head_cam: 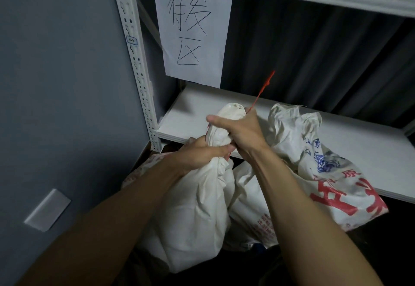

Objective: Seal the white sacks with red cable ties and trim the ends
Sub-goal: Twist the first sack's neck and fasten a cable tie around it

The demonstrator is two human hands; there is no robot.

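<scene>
- The white sack [197, 207], standing before the shelf [247, 115], is gripped below its gathered neck by the left hand [202, 153]; this grip is best kept firm.
- The neck is clamped by the right hand [240, 128], with the red cable tie [261, 91] pinched there, tail rising; a snug pull is advisable before trimming.

The gathered neck of the plain white woven sack [193, 198] is hidden inside the grip of both hands. The thin red plastic cable tie [261, 92] vanishes into the right hand [241, 134]; its loop cannot be seen. Red print on the right-hand printed white sack [336, 186] is partly folded away.
</scene>
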